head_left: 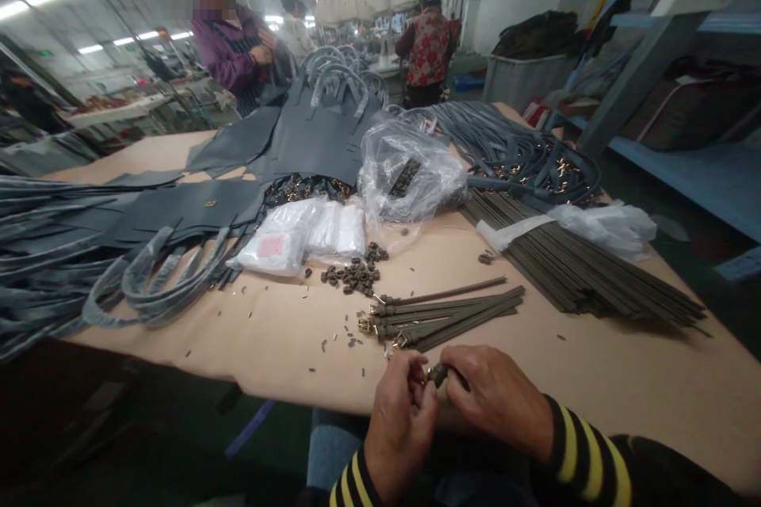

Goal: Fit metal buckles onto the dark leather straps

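At the table's near edge my left hand and my right hand meet, both with fingers pinched on a small dark zipper piece held between them. Just beyond them lies a short bundle of olive zippers with brass sliders at its left end. A little heap of dark small parts sits further out, with tiny bits scattered over the tan table.
A long stack of olive zippers lies to the right, with clear plastic bags and white packets behind. Grey leather panels, handles and straps cover the far and left table. People stand at the back; blue shelving is at right.
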Motion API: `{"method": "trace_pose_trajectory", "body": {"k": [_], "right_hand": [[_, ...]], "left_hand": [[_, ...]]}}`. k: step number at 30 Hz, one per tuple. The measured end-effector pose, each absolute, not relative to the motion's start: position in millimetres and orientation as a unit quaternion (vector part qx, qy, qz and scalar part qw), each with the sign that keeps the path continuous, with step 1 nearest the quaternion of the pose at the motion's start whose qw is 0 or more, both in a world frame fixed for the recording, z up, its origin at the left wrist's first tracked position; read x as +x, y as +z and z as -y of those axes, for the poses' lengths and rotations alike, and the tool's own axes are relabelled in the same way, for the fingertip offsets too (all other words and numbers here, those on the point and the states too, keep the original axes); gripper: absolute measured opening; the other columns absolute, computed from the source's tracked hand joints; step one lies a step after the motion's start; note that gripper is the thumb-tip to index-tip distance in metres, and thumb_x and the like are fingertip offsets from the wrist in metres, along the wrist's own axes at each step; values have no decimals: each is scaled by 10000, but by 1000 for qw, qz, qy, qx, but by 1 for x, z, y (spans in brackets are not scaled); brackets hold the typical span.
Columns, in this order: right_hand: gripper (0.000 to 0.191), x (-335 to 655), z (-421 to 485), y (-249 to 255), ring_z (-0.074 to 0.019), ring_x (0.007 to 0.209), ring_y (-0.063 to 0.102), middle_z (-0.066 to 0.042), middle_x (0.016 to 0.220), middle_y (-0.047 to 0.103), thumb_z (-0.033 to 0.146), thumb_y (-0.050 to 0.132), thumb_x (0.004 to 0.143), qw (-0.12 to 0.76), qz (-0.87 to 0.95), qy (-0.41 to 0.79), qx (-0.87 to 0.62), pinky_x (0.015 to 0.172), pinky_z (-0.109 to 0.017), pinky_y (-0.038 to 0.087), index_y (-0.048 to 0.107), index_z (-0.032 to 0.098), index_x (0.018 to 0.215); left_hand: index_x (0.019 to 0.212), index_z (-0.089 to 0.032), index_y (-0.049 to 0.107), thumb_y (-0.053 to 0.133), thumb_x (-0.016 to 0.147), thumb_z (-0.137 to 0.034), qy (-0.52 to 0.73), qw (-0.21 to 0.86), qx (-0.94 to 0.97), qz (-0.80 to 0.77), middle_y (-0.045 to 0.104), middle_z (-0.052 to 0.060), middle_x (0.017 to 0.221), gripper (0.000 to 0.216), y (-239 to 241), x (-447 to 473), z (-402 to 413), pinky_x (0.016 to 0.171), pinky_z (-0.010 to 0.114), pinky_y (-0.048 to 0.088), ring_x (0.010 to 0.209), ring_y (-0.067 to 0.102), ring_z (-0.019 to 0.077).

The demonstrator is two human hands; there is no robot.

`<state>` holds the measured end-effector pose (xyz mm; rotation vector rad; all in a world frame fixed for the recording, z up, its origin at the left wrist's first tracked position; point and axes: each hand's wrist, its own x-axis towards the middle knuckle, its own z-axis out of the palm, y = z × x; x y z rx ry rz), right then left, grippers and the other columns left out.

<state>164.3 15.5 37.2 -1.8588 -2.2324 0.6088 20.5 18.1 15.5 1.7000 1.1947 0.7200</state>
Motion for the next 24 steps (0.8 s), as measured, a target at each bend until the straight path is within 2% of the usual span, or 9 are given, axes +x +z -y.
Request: {"method": "trace_pose_trajectory", "body": {"k": [2, 5, 11, 14, 17, 19, 22, 24], "right_hand": [[196, 163, -22, 41, -157, 561, 539, -48, 575, 606, 126, 373, 693, 98, 754, 232, -606, 519, -243, 286, 540, 167, 601], [203, 160, -28, 45, -127, 504, 500, -17, 526, 569, 121, 372, 691, 114, 757, 302, -568, 482, -224, 270, 534, 164, 578], [176, 157, -33, 48, -72, 438, 393, 48, 455, 428, 150, 438, 677, 130, 730, 437, -509, 407, -181, 214, 515, 141, 519], [171, 158, -41, 48, -77, 449, 423, 36, 479, 481, 143, 450, 697, 124, 750, 429, -488, 419, -180, 247, 550, 136, 559], [190, 161, -57, 44, -118, 530, 505, -10, 575, 577, 149, 429, 750, 114, 792, 340, -494, 496, -202, 335, 595, 148, 658], [196, 162, -71, 38, -161, 684, 544, -53, 733, 611, 154, 418, 779, 122, 818, 265, -496, 619, -245, 399, 614, 166, 786], [278, 165, -92, 23, -237, 977, 479, -118, 1067, 543, 165, 471, 768, 125, 836, 173, -505, 813, -371, 387, 566, 207, 1026], [430, 169, -99, 12, -268, 1104, 396, -140, 1217, 452, 237, 527, 750, 117, 836, 164, -510, 895, -424, 338, 463, 205, 1174]], "left_hand": [[906, -182, 462, 430, 709, -74, 296, 484, 689, -452, 452, 31, 854, 227, 18, 17, -23, 665, 250, 408, 746, 464, 133], [830, -176, 471, 448, 687, -66, 292, 532, 683, -406, 440, 53, 952, 183, 21, 10, -30, 714, 250, 406, 843, 458, 143], [719, -154, 468, 508, 645, -122, 236, 614, 672, -342, 461, 11, 746, 90, 23, 1, -47, 638, 235, 381, 711, 451, 128], [664, -161, 436, 513, 672, -186, 227, 629, 658, -346, 445, -8, 660, 81, 22, 3, -56, 556, 219, 374, 622, 434, 113], [697, -165, 451, 459, 726, -165, 260, 525, 691, -423, 458, -4, 661, 30, 19, 4, -66, 539, 229, 393, 600, 444, 117], [779, -163, 484, 437, 744, -130, 318, 385, 737, -456, 494, 33, 768, 68, 14, 3, -71, 644, 278, 431, 716, 485, 148], [917, -166, 483, 429, 759, -104, 393, 185, 772, -464, 499, 82, 935, 178, 1, -4, -75, 801, 365, 419, 904, 482, 190], [987, -168, 466, 436, 770, -122, 396, 119, 780, -470, 484, 106, 1022, 224, -10, -9, -76, 844, 401, 408, 983, 465, 210]]}}
